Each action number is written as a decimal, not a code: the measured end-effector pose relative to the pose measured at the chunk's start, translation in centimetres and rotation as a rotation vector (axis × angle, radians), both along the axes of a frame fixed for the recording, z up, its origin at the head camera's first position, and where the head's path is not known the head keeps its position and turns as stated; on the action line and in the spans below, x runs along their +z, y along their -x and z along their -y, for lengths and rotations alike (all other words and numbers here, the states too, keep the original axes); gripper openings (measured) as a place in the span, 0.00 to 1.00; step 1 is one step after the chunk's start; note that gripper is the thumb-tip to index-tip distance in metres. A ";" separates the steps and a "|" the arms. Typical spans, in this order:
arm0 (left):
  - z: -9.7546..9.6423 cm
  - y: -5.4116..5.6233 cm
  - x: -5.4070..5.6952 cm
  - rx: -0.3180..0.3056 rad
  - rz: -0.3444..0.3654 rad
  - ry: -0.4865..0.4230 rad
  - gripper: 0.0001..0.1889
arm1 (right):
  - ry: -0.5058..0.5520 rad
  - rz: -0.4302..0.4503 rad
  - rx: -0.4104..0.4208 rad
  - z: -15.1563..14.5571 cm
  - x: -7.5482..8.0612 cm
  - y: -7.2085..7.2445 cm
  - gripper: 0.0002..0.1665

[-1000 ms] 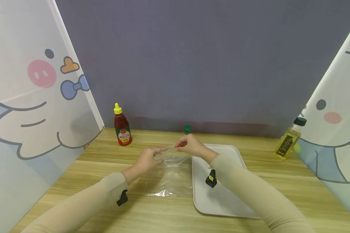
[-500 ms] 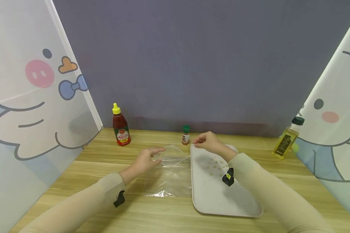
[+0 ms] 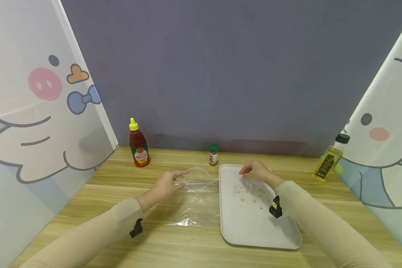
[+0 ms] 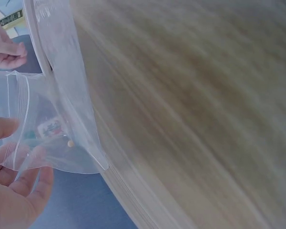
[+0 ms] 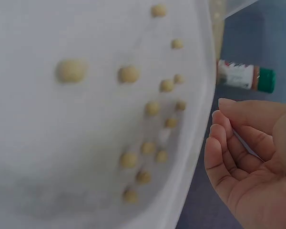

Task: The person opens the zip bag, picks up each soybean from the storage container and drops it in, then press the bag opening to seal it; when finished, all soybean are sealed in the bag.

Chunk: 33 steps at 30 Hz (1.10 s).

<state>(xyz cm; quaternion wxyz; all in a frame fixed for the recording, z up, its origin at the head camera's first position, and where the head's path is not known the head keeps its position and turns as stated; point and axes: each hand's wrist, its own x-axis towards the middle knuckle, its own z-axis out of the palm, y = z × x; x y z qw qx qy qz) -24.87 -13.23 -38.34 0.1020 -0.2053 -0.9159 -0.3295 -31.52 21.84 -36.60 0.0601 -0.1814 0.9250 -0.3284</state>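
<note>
My left hand (image 3: 163, 189) holds the mouth of a clear zip bag (image 3: 191, 208) at its left side, thumb and fingers spread around the edge, and the mouth gapes. In the left wrist view one small pale-yellow bean (image 4: 70, 143) shows inside the bag. Over the far part of a white tray (image 3: 248, 230) hovers my right hand (image 3: 257, 172). Its fingers are loosely bent, the thumb near the index fingertip, and nothing shows between them. Several round beans (image 5: 128, 74) lie scattered on the tray below it.
Behind the bag stands a small green-capped spice jar (image 3: 213, 155). A ketchup bottle (image 3: 140, 147) with a yellow tip is at the back left, and an oil bottle (image 3: 329, 159) at the right. A grey wall panel (image 3: 201, 74) closes off the back of the wooden table (image 3: 147, 245).
My right hand has moved from the bag's mouth rightward over the tray, uncovering the spice jar and the beans. The left hand has kept its hold on the bag.
</note>
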 end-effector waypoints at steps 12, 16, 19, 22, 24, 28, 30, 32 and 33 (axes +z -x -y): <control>-0.3 -0.2 0.1 -0.016 0.000 -0.015 0.24 | -0.020 0.111 0.010 -1.2 -1.8 0.0 0.07; -0.4 -0.2 0.1 -0.012 0.000 -0.008 0.24 | -0.024 0.106 0.000 -1.2 -2.1 0.1 0.05; -0.4 -0.1 0.1 -0.006 0.012 -0.010 0.24 | -0.039 0.095 0.008 -1.3 -2.2 0.1 0.04; -0.4 -0.1 0.1 -0.003 0.025 -0.020 0.24 | -0.045 0.086 0.004 -1.3 -2.1 0.1 0.03; -0.4 -0.1 0.1 -0.004 0.026 -0.020 0.24 | -0.043 0.088 -0.010 -1.4 -1.9 0.1 0.04; -0.4 -0.1 0.0 -0.007 0.026 -0.020 0.24 | -0.022 0.102 -0.033 -1.3 -1.4 0.1 0.05; -0.3 0.0 0.0 -0.010 0.029 -0.030 0.24 | -0.004 0.101 -0.032 -1.2 -1.2 0.1 0.04; -0.3 0.0 0.0 -0.010 0.035 -0.041 0.24 | 0.013 0.085 -0.019 -1.1 -1.0 0.3 0.04; -0.2 0.0 0.0 -0.008 0.037 -0.044 0.24 | 0.027 0.080 -0.011 -1.0 -1.0 0.3 0.04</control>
